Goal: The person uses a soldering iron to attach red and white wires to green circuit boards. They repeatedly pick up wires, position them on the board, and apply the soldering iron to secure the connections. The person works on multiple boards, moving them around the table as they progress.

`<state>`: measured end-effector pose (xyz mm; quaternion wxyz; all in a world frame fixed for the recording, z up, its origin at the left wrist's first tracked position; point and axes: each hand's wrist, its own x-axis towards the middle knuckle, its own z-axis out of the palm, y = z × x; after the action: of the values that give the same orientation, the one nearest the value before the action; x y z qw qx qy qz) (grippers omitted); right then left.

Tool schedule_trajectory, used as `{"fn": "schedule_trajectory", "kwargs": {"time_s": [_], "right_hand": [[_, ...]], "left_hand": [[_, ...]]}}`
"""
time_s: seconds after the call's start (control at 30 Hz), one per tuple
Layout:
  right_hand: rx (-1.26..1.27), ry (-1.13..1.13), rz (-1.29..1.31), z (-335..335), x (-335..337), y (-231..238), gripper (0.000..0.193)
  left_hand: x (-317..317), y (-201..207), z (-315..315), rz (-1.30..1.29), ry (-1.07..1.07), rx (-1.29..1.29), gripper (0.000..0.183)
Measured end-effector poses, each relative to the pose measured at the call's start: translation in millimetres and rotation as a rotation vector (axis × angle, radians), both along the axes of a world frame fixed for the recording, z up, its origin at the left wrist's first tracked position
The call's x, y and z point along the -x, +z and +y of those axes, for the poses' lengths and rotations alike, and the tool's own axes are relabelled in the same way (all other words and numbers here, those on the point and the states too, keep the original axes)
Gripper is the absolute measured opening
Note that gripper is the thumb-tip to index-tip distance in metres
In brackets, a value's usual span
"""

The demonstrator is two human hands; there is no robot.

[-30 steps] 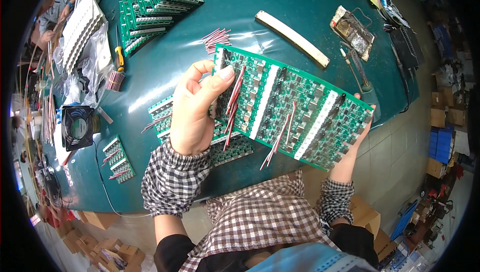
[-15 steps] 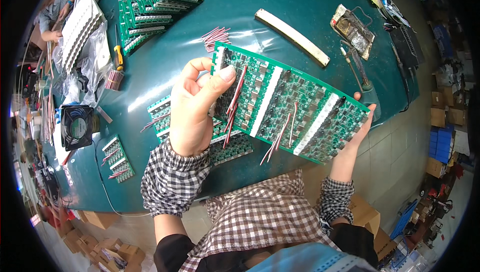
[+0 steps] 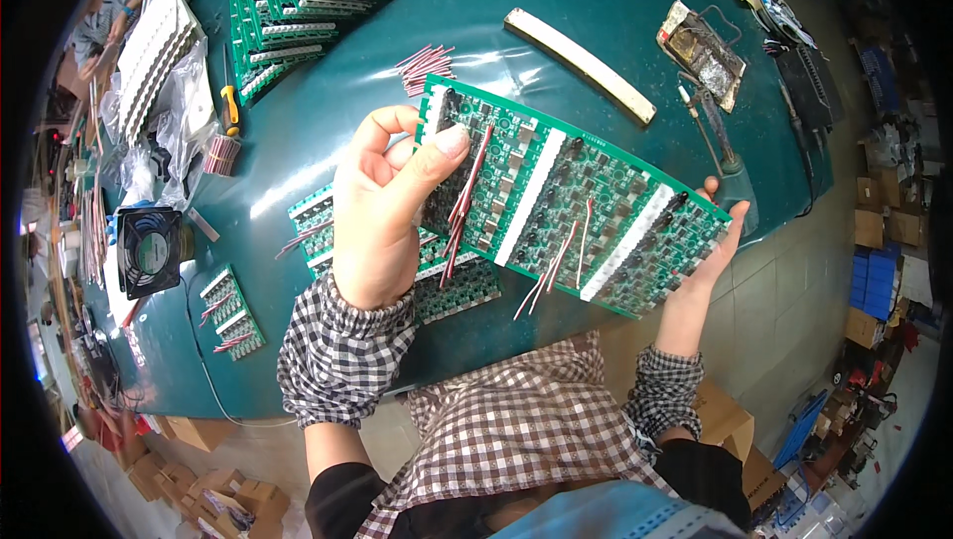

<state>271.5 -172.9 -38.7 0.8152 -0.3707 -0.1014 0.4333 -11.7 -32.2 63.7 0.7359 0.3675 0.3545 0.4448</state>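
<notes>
A long green circuit board [image 3: 606,177] with white connector strips is held tilted above the table between both hands. My left hand [image 3: 382,206] grips its left end, thumb on the face and fingers mostly hidden behind. At the opposite end my right hand [image 3: 713,259] holds the edge, its fingertips showing past the corner. Several red and white wires [image 3: 463,203] hang from the board's face. Beneath it and partly covered lies another circuit board [image 3: 459,293] on the table. A smaller board [image 3: 233,311] with wires rests further left.
Stacked green boards [image 3: 313,3] stand at the far left, near a wire bundle [image 3: 427,68] and a yellow-handled screwdriver [image 3: 230,112]. A black fan [image 3: 151,251] sits left. Beyond the held board are a white bar [image 3: 581,65], a soldering iron stand [image 3: 700,53] and a soldering iron [image 3: 720,132].
The held board and both hands stay in nearly the same place, with only a slight shift. The whole view has drifted a little. At the far left, the other person's arm has moved.
</notes>
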Motion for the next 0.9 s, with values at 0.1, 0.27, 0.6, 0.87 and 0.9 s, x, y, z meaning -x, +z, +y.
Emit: {"fn": "schedule_trajectory", "kwargs": {"time_s": [0.1, 0.27, 0.6, 0.87, 0.9], "right_hand": [[0.02, -0.011, -0.049, -0.2, -0.4, 0.3, 0.051], [0.003, 0.002, -0.022, -0.3, -1.2, 2.3, 0.052], [-0.052, 0.109, 0.016, -1.2, -4.6, 4.5, 0.05], [-0.148, 0.202, 0.103, -5.0, -7.6, -1.6, 0.052], [-0.155, 0.208, 0.104, -5.0, -8.1, -1.9, 0.051]], "left_hand": [[-0.1, -1.0, 0.6, 0.012, -0.007, 0.001, 0.026], [-4.1, -4.6, 2.1, 0.039, -0.003, -0.003, 0.026], [-8.2, -8.3, 35.3, 0.261, -0.17, -0.076, 0.024], [-43.9, -60.3, 84.6, 0.832, -0.59, -0.443, 0.033], [-45.5, -65.5, 84.9, 0.828, -0.583, -0.497, 0.035]]}}
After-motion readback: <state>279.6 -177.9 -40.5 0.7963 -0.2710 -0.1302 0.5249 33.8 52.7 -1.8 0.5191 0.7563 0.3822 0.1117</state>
